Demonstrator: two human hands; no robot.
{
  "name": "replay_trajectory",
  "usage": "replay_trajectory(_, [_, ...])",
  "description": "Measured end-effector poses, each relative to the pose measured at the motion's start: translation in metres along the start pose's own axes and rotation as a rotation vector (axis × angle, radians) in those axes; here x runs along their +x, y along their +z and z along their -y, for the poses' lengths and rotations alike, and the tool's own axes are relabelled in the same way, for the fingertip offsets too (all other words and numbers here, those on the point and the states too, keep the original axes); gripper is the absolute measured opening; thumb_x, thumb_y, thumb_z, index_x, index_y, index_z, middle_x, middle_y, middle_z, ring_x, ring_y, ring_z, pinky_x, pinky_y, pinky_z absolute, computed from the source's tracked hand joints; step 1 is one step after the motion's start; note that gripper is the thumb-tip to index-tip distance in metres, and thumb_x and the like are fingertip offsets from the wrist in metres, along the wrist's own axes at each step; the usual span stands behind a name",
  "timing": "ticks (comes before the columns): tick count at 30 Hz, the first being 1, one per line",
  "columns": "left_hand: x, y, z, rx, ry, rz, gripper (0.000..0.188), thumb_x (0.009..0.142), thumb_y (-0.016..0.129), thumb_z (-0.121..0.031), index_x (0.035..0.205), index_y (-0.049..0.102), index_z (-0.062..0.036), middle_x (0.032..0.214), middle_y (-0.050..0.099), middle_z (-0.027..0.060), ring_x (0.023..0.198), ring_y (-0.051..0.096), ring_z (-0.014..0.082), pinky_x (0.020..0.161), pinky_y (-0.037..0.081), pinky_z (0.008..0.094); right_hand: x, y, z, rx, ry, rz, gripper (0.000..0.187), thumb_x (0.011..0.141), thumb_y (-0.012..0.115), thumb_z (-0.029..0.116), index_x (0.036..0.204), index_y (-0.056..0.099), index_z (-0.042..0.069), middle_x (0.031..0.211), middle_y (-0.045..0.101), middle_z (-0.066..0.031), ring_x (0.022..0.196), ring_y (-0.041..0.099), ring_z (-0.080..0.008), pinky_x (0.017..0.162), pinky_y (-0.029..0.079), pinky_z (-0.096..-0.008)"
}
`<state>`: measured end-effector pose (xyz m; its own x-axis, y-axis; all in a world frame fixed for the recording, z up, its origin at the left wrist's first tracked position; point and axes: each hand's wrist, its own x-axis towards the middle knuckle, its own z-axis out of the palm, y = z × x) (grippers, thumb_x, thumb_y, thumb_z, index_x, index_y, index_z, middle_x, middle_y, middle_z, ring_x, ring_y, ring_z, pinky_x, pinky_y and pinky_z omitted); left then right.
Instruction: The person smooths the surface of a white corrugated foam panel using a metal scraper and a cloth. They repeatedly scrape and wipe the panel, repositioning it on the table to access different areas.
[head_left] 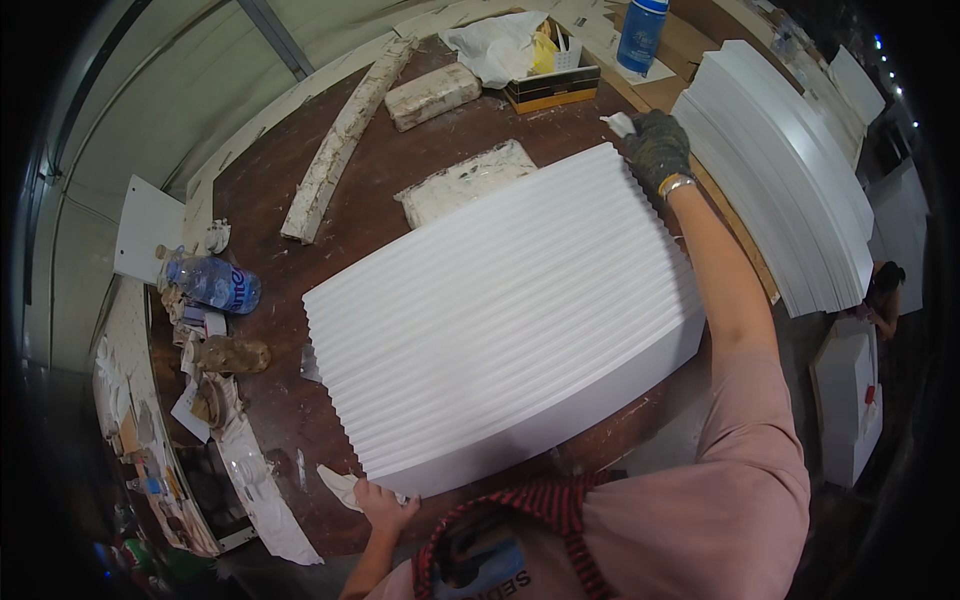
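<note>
Lying on the table [262,195], the ribbed panel [500,310] seems light, stiff and easily dented, best taken by both ends, beside which the left hand [388,506] clutches a rag [339,486] and the right hand [658,146] a wipe [618,124].

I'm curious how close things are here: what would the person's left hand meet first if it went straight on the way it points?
The left hand would meet the near left corner of the white ridged block; it may already touch it, since depth is unclear.
</note>
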<state>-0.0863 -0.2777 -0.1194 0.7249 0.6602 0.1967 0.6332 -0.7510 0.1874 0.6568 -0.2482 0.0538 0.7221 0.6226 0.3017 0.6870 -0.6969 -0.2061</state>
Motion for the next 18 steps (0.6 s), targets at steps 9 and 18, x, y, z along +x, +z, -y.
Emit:
replay_trajectory(9, [0.006, -0.003, 0.000, 0.012, 0.045, -0.012, 0.073, 0.073, 0.070, -0.058, 0.117, 0.060, -0.0007, 0.108, 0.056, 0.0193, 0.098, 0.050, 0.0434, 0.084, 0.040, 0.0564, -0.182, 0.006, 0.188, 0.322, -0.885, 0.263, 0.024, 0.088, 0.062, 0.026, 0.102, 0.066, 0.007, 0.092, 0.064, -0.0142, 0.090, 0.062, -0.0287, 0.081, 0.049, -0.0465])
replay_trajectory(18, [0.018, -0.012, -0.013, -0.027, 0.039, -0.054, 0.063, 0.081, 0.065, -0.059, 0.104, 0.060, -0.0007, 0.099, 0.055, 0.0177, 0.089, 0.050, 0.0394, 0.076, 0.040, 0.0532, -0.074, 0.007, -0.021, 0.035, -0.262, -0.104, 0.022, 0.089, 0.064, 0.031, 0.086, 0.072, 0.010, 0.091, 0.071, -0.0155, 0.087, 0.067, -0.0364, 0.079, 0.051, -0.0486])
